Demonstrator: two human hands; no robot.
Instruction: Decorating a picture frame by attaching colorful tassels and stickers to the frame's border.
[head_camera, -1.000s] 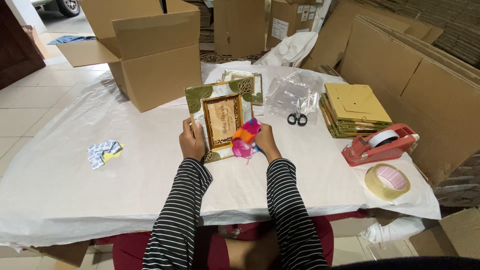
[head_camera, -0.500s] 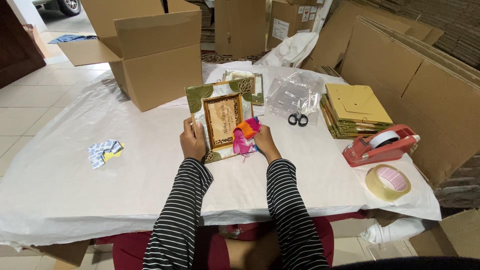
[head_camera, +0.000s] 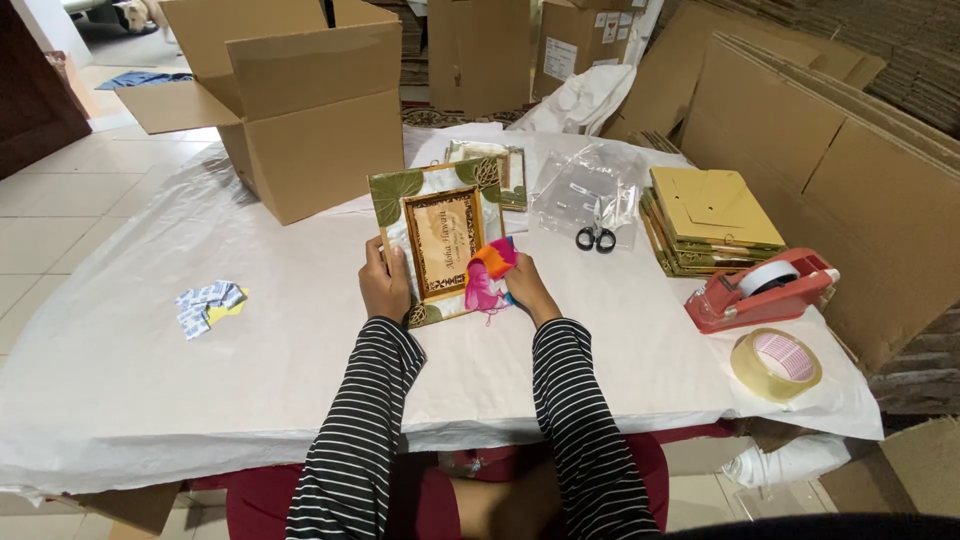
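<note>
A big brown box (head_camera: 300, 110) stands open at the back left of the picture frame (head_camera: 437, 240), on the white table cover (head_camera: 200, 370). The frame is tilted up in front of me, above the table. My left hand (head_camera: 384, 285) is clamped on its left edge. My right hand (head_camera: 525, 287) presses a pink and orange cloth (head_camera: 490, 275) on its right side. Small scissors (head_camera: 596, 238) lie to the right of it.

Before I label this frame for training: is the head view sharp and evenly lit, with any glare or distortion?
Head view: soft, even light, faint shadows; the green-cornered wooden picture frame and both hands, left and right, are sharp; the clear plastic bags show mild sheen; wide-angle bending at the edges.
</note>
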